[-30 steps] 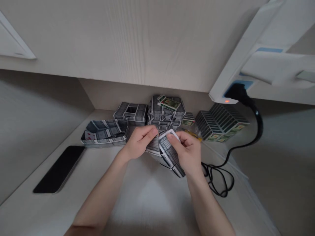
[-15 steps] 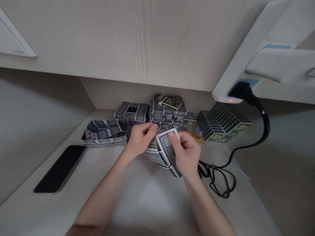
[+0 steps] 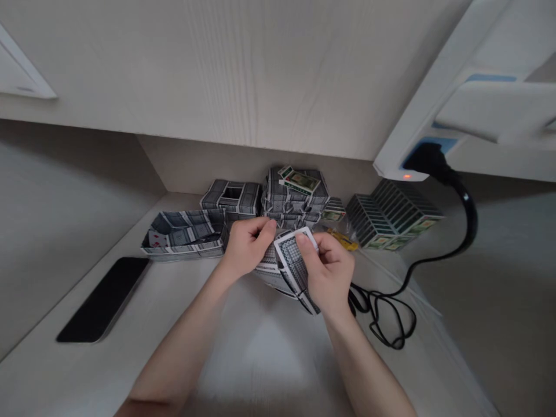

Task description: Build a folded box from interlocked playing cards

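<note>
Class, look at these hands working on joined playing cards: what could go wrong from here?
The right hand pinches the top card near its edge, so pressure might bend it. Both it and the left hand hold the card piece; uneven pulling could loosen the joins. Loops of black cord lie close by and might snag.

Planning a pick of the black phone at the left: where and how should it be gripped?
Grip the black phone mid-length across its two long edges, coming from above and its near end. It lies flat, offering only thin edges; the open card tray sits just past its far end, and the side wall probably limits room at left.
</note>
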Demonstrator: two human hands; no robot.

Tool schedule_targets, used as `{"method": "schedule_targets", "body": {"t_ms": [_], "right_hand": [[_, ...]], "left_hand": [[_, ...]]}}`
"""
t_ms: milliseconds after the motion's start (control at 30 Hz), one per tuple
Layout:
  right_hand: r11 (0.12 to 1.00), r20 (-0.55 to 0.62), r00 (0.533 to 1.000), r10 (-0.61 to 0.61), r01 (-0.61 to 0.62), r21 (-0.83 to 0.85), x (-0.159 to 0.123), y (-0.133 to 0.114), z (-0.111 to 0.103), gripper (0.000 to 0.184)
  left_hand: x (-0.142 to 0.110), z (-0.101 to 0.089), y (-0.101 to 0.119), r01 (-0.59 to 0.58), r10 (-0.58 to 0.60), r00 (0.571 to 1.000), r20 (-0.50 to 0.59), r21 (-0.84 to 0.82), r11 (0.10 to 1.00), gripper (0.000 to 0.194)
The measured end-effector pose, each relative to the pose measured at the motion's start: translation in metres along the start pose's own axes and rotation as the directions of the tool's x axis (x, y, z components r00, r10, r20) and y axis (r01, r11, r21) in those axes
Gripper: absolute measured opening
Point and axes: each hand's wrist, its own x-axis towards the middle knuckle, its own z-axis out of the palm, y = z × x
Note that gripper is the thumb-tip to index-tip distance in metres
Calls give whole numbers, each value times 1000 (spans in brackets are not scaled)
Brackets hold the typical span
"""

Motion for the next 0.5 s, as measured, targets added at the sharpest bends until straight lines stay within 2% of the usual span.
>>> {"method": "schedule_targets", "body": {"t_ms": [200,500], "right_hand": [[1000,-4,1000,-9,9,-2,0,0,1,25],[1000,78,997,-16,16,-4,2,-3,-5,23]], "left_hand": [[0,-1,1,0,0,1000,-6,18,1000,36],[-1,1,3,-33,30,996,81,41,999,38]]}}
